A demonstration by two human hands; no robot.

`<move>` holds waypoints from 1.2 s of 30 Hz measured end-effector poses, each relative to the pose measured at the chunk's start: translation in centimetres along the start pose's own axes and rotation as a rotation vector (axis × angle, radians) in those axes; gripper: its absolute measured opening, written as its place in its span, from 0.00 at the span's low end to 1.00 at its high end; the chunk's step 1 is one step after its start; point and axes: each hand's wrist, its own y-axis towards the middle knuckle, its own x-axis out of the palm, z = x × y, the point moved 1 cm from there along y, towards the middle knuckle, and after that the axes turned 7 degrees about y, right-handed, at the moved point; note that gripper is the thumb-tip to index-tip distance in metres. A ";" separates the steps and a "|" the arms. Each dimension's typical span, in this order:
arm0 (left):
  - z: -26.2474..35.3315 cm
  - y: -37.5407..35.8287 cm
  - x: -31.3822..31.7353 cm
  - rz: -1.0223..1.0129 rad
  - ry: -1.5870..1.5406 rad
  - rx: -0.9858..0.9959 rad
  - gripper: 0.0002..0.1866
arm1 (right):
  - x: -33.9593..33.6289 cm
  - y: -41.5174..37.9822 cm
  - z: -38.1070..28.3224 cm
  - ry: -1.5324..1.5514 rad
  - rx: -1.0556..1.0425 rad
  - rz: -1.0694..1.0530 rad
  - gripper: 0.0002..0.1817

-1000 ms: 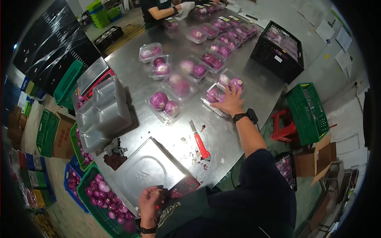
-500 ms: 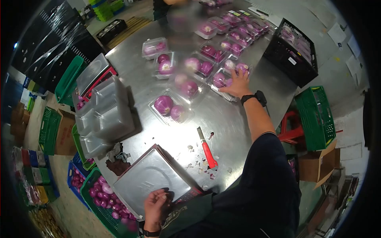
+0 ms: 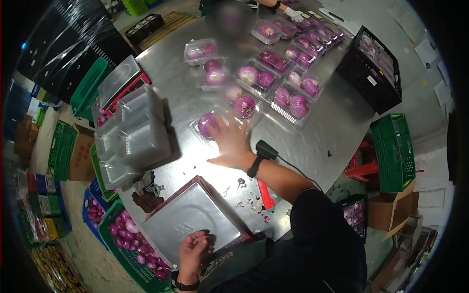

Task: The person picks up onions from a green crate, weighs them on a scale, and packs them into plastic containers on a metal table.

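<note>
My right hand (image 3: 232,144) is over the near clear plastic tray (image 3: 196,133), fingers spread wide, covering part of it. A red onion (image 3: 208,124) shows beside the fingers. Just past the fingertips lies another onion (image 3: 245,106) in its own tray. To the right, a tray holding several onions (image 3: 298,106) rests on the metal table. My left hand (image 3: 193,249) hovers at the near edge of a flat scale (image 3: 190,222), its fingers curled in with nothing visible in them. The red handle of a knife (image 3: 265,195) sticks out from under my right forearm.
Stacked empty plastic trays (image 3: 141,127) stand at the left, near a second scale (image 3: 118,80). A green crate of onions (image 3: 115,244) sits below the table's left edge. A black crate (image 3: 370,71) occupies the far right. A co-worker's gloved hand (image 3: 293,14) is at the far side among packed trays.
My right hand has left the tray with several onions at the right and come left and nearer, over the near tray. My left hand keeps its place. A co-worker's gloved hand has appeared.
</note>
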 end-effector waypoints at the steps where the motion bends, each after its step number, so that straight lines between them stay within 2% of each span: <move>1: 0.2 0.0 0.0 0.001 -0.009 0.003 0.16 | 0.4 0.4 0.2 -0.033 0.005 0.039 0.57; 11: 0.2 0.2 -1.5 0.019 0.027 0.039 0.17 | 0.3 4.7 4.0 -0.053 -0.074 0.083 0.54; 17: -0.1 -0.6 -2.4 0.021 -0.046 0.063 0.17 | 1.3 8.0 3.7 -0.096 -0.062 0.103 0.55; 22: -1.3 -1.5 -5.3 0.009 -0.098 0.122 0.16 | 1.5 8.5 1.7 -0.147 0.025 0.010 0.59; 26: -1.6 -4.4 -8.7 0.177 -0.129 0.189 0.16 | 1.2 7.6 -2.1 -0.181 0.073 -0.057 0.58; 28: -2.9 -6.0 -11.6 0.263 -0.148 0.252 0.16 | 1.4 5.9 -1.8 -0.219 0.206 -0.028 0.59; 29: -3.8 -6.8 -13.3 0.310 -0.153 0.261 0.15 | 2.0 5.8 -2.0 -0.260 0.202 -0.013 0.58; 30: -4.7 -7.8 -15.1 0.354 -0.156 0.263 0.15 | 2.3 5.9 -2.9 -0.267 0.160 -0.033 0.58; 32: -6.3 -9.6 -18.4 0.517 -0.165 0.287 0.15 | 2.8 6.6 -5.5 -0.148 0.009 0.174 0.46; 33: -7.7 -10.1 -20.8 0.568 -0.175 0.296 0.14 | 3.0 7.6 -7.0 -0.145 -0.045 0.141 0.46; 35: -10.1 -11.5 -24.3 0.678 -0.208 0.290 0.14 | 3.3 8.7 -11.6 0.155 -0.541 0.386 0.31; 36: -10.8 -12.1 -25.9 0.725 -0.230 0.280 0.14 | 3.0 8.3 -14.8 0.190 -0.608 0.352 0.26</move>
